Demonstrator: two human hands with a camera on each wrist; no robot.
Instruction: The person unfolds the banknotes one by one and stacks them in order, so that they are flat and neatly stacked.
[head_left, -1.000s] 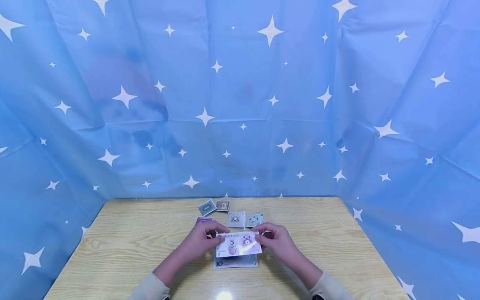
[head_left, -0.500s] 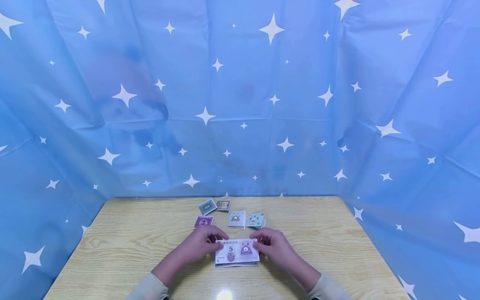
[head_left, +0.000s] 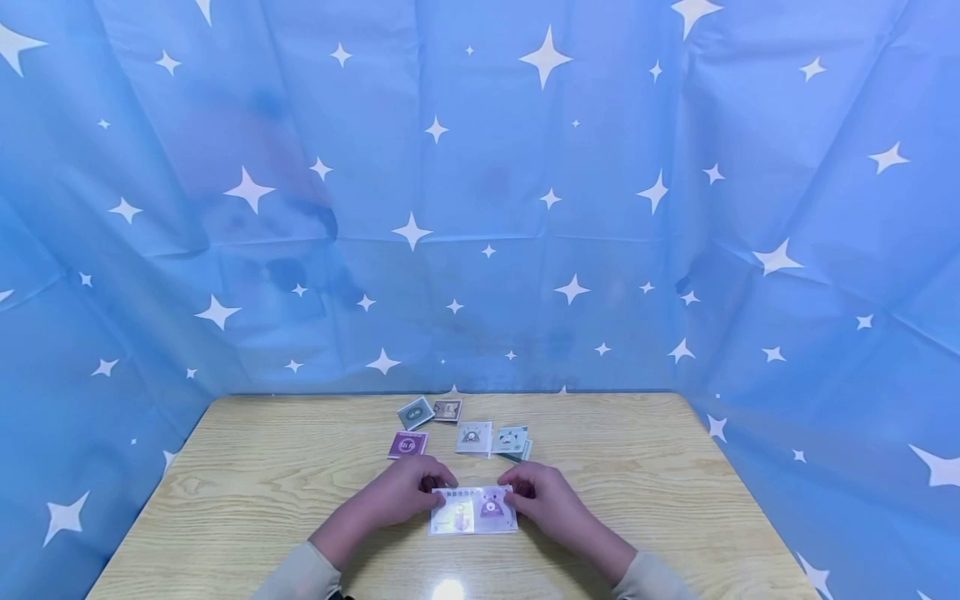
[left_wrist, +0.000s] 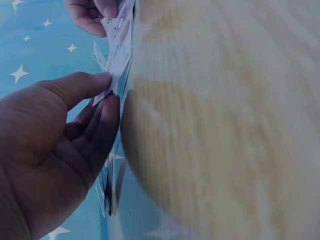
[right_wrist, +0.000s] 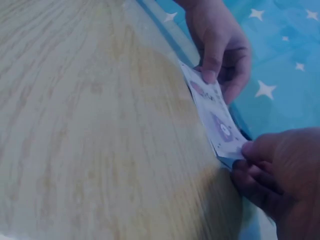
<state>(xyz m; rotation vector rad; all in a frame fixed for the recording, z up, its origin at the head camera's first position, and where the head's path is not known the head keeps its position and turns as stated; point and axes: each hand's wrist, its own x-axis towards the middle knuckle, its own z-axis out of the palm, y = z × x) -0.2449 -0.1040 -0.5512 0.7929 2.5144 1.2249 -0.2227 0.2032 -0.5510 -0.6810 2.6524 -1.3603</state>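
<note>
A purple-and-white play banknote (head_left: 474,518) with a monster picture lies nearly flat, close over the table, in the head view. My left hand (head_left: 401,493) pinches its left upper corner between thumb and fingers. At the opposite upper corner, my right hand (head_left: 546,500) pinches it the same way. Glare washes out the left half of its print. The right wrist view shows the note (right_wrist: 212,112) bowed slightly between both thumbs. Beneath it, the note marked 10 is almost wholly covered, with a bluish edge (right_wrist: 226,161) peeking out near the right hand.
Beyond the hands lie several folded play notes: a purple one (head_left: 407,445), a dark green one (head_left: 415,413), a brown one (head_left: 447,410), a grey one (head_left: 473,437) and a green one (head_left: 512,439). A starry blue curtain (head_left: 480,317) borders the wooden table (head_left: 660,467).
Both hands have lowered the purple 5 note toward the person, so it now covers the note marked 10. The folded purple note behind the left hand has come fully into view.
</note>
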